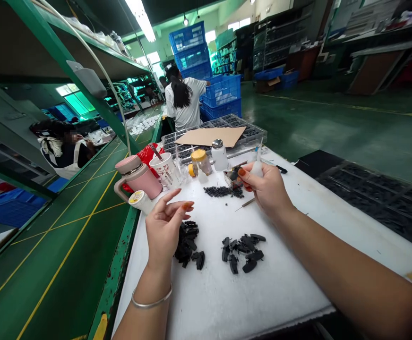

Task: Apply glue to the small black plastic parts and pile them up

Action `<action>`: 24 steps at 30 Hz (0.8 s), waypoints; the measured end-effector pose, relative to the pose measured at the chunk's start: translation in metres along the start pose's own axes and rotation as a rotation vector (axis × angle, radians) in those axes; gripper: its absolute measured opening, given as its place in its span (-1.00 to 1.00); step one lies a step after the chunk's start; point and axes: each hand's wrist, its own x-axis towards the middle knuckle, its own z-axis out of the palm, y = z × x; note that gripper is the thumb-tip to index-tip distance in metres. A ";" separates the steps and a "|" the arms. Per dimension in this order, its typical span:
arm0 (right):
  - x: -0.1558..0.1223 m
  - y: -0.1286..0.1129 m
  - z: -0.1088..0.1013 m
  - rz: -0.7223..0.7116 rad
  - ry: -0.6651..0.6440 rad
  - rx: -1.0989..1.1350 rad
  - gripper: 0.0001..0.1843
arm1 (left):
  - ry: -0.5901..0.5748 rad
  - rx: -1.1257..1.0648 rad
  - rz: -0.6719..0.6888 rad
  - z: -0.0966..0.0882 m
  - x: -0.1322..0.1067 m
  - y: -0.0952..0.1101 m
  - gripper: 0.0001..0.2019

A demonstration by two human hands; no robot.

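My left hand (165, 226) is raised over the white mat (262, 293), palm toward me, fingers loosely curled and apart, nothing visible in it. Just under it lies a pile of black plastic parts (189, 244). A second pile of black parts (243, 250) lies to its right. My right hand (266, 189) is closed round a small white squeeze bottle (257, 166) with its nozzle up, and its fingertips touch a small black part (235, 174). A heap of tiny black pieces (223, 191) lies just left of that hand. A thin metal pin (245, 204) rests on the mat below it.
At the mat's far edge stand a pink mug (138, 177), a white cup (165, 169), a yellow-lidded jar (201, 161) and a white bottle (220, 155). Behind them sit part trays under cardboard (211, 136). Black trays (386, 198) lie right. A person in white (184, 101) stands by blue crates.
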 end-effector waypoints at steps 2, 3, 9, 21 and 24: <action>0.006 0.002 -0.005 0.013 0.053 0.063 -0.68 | 0.026 0.047 0.048 -0.001 0.006 -0.004 -0.71; 0.008 0.003 -0.006 0.019 0.068 0.075 -0.68 | 0.002 0.089 0.055 0.001 0.009 -0.005 -0.76; 0.009 0.008 -0.005 0.003 0.056 0.067 -0.65 | -0.483 0.742 0.269 0.045 0.037 -0.012 -0.83; 0.005 0.013 -0.001 -0.043 0.016 -0.079 -0.61 | -0.657 0.993 0.345 0.086 0.051 -0.048 -0.74; 0.005 0.013 -0.001 -0.036 0.020 -0.075 -0.61 | -0.635 0.966 0.325 0.084 0.050 -0.049 -0.75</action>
